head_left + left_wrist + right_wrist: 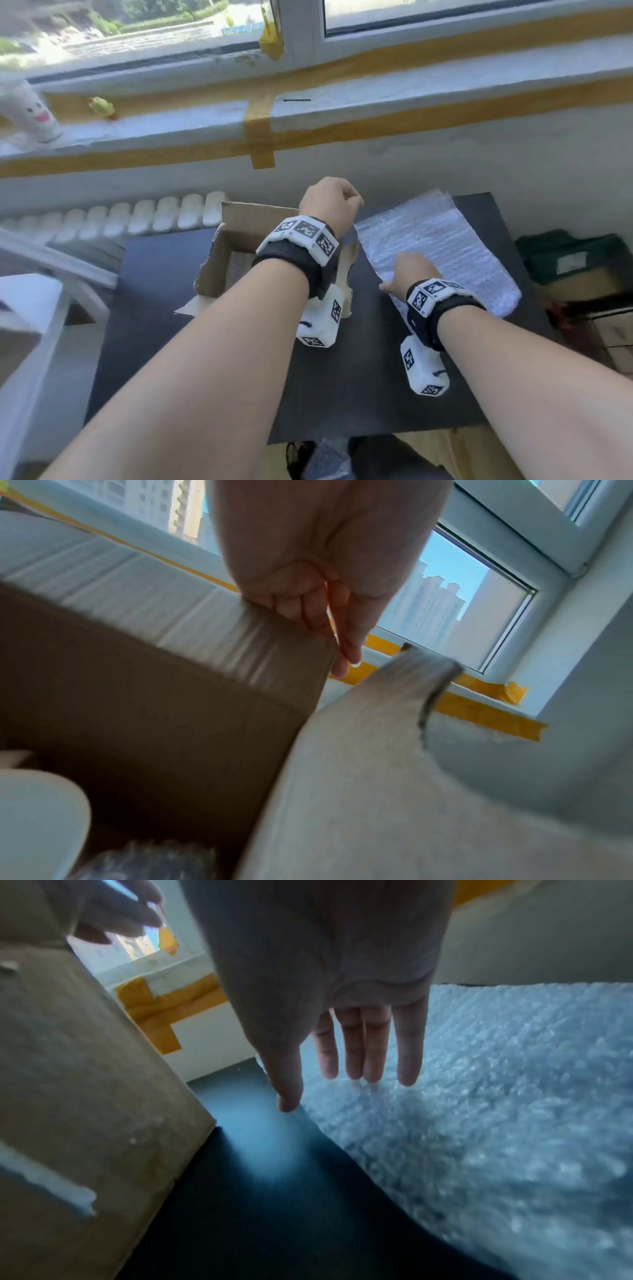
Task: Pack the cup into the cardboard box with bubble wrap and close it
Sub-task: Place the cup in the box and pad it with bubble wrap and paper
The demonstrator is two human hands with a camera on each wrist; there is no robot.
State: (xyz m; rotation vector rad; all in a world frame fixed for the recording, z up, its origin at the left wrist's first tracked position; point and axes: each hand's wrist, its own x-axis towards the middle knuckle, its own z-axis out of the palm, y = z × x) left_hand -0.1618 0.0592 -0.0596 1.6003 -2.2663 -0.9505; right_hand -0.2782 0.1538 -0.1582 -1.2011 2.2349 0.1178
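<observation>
Head view: on a dark table below a window sill, an open cardboard box stands beside a flat sheet of bubble wrap. The left hand pinches the box's far flap; inside, the left wrist view shows a bubble-wrapped bundle, the cup itself not discernible. The right hand rests flat, fingers straight, on the sheet; no writing is readable.

Brown cardboard box, white bubble wrap, black table.
</observation>
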